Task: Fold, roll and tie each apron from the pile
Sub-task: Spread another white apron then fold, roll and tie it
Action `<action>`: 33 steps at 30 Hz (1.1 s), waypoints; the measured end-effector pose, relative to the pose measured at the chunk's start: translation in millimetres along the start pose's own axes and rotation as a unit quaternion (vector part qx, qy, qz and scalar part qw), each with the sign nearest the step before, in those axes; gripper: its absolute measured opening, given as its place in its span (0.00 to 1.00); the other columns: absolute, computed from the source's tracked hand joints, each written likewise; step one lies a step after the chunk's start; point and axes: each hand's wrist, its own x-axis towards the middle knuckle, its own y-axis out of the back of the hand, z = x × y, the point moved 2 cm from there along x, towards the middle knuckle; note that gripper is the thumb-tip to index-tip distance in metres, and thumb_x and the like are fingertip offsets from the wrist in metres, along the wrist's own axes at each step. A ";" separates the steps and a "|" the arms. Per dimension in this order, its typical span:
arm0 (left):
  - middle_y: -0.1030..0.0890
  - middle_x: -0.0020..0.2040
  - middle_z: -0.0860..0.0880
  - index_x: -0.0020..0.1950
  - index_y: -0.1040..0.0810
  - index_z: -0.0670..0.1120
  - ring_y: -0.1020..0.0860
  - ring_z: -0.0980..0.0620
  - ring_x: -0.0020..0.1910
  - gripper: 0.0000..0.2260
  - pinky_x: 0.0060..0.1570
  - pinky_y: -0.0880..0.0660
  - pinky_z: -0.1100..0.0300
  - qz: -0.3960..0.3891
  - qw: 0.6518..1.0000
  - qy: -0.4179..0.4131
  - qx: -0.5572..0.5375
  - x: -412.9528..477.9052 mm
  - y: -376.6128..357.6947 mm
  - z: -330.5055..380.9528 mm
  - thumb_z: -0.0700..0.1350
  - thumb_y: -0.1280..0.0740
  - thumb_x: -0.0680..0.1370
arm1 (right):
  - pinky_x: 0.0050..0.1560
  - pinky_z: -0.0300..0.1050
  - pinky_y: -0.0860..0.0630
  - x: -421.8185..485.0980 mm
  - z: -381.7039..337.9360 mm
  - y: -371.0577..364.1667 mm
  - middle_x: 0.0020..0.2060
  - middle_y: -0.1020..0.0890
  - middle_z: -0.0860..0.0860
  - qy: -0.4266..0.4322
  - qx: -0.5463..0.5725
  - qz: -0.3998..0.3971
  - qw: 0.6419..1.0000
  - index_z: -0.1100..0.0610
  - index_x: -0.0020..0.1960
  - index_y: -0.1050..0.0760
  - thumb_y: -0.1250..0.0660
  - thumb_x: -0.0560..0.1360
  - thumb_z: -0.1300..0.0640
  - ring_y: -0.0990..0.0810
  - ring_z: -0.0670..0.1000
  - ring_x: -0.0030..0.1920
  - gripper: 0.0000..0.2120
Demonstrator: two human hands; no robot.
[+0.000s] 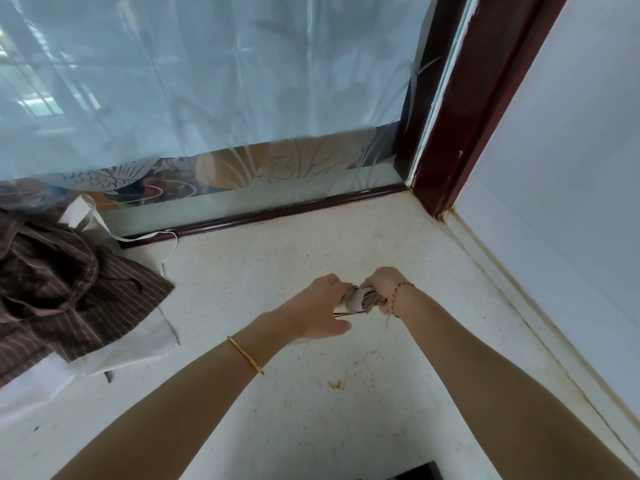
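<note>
Home, speckled counter [277,258], etched-glass window [242,98]

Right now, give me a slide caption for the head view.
Both hands, left hand and right hand, grip a rolled apron beside the apron pile.

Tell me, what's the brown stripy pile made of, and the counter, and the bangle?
The pile looks like soft woven cloth, brown with thin pale stripes; it crumples and folds. The counter seems to be hard stone or a man-made kind, matte white with tiny dark speckles. The bangle looks like shiny gold-coloured metal, thin and stiff; real gold or not, I cannot tell.
</note>
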 end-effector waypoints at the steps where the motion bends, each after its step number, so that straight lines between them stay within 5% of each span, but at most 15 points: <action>1: 0.27 0.52 0.51 0.62 0.27 0.50 0.28 0.53 0.51 0.16 0.51 0.29 0.61 0.026 1.000 -0.011 0.001 -1.2 0.6 -0.2 0.50 0.32 0.75 | 0.18 0.35 0.43 0.0 3.4 0.3 0.18 0.34 0.51 -0.047 0.070 -0.016 0.996 0.58 0.31 0.37 0.41 0.78 0.65 0.38 0.47 0.17 0.17; 4: 0.24 0.43 0.49 0.50 0.23 0.43 0.28 0.55 0.39 0.10 0.41 0.31 0.63 0.091 0.995 0.016 -0.047 -0.2 5.6 0.6 0.50 0.37 0.79 | 0.15 0.30 0.48 6.2 13.5 -0.8 0.18 0.30 0.50 -0.100 0.226 -0.085 0.965 0.57 0.36 0.30 0.43 0.78 0.63 0.40 0.44 0.14 0.12; 8: 0.30 0.34 0.48 0.38 0.30 0.43 0.34 0.54 0.31 0.13 0.32 0.37 0.63 0.114 0.943 0.170 -0.261 6.2 5.5 -19.1 0.47 0.39 0.80 | 0.15 0.32 0.46 7.3 23.7 -3.2 0.25 0.25 0.52 -0.070 0.247 -0.134 0.957 0.57 0.40 0.31 0.40 0.77 0.61 0.40 0.44 0.18 0.08; 13: 0.37 0.29 0.48 0.34 0.36 0.45 0.39 0.54 0.26 0.15 0.26 0.41 0.62 0.102 0.818 0.275 -0.495 4.1 -22.3 -52.8 0.43 0.37 0.80 | 0.23 0.38 0.41 2.2 31.3 -9.3 0.28 0.30 0.51 0.099 -0.048 -0.060 0.992 0.58 0.37 0.29 0.36 0.78 0.57 0.38 0.47 0.25 0.12; 17: 0.37 0.27 0.48 0.32 0.37 0.45 0.39 0.52 0.25 0.18 0.27 0.42 0.59 0.091 0.809 0.334 -0.476 4.5 -58.0 -65.1 0.44 0.37 0.80 | 0.35 0.41 0.33 -5.2 36.4 -28.5 0.31 0.30 0.49 0.205 -0.328 0.042 0.921 0.54 0.34 0.36 0.37 0.78 0.54 0.29 0.51 0.36 0.15; 22: 0.35 0.26 0.47 0.29 0.38 0.44 0.37 0.50 0.26 0.20 0.29 0.40 0.59 0.089 0.832 0.373 -0.401 9.0 -92.6 -71.1 0.44 0.37 0.80 | 0.34 0.41 0.34 -3.8 53.8 -55.3 0.33 0.31 0.49 0.216 -0.429 0.063 0.875 0.54 0.37 0.38 0.43 0.79 0.57 0.28 0.53 0.39 0.12; 28: 0.34 0.29 0.48 0.30 0.37 0.45 0.36 0.52 0.28 0.19 0.28 0.39 0.60 0.080 0.839 0.392 -0.370 19.2 -105.1 -78.8 0.46 0.37 0.80 | 0.40 0.45 0.24 16.6 82.2 -81.8 0.31 0.20 0.52 0.129 -0.160 -0.060 0.977 0.54 0.37 0.34 0.39 0.77 0.60 0.22 0.50 0.33 0.10; 31: 0.34 0.30 0.49 0.32 0.37 0.45 0.36 0.53 0.28 0.18 0.28 0.40 0.61 0.062 0.865 0.374 -0.328 23.6 -99.1 -82.9 0.47 0.37 0.79 | 0.25 0.38 0.32 18.9 85.7 -86.6 0.32 0.19 0.53 0.082 0.009 -0.094 0.992 0.58 0.38 0.33 0.42 0.79 0.62 0.29 0.46 0.24 0.10; 33: 0.33 0.30 0.49 0.34 0.35 0.45 0.35 0.54 0.27 0.15 0.27 0.39 0.62 0.037 0.888 0.357 -0.287 23.3 -92.1 -84.1 0.47 0.36 0.78 | 0.24 0.37 0.31 20.0 87.8 -89.3 0.33 0.19 0.55 0.069 0.075 -0.090 0.991 0.59 0.39 0.32 0.43 0.80 0.62 0.26 0.49 0.26 0.11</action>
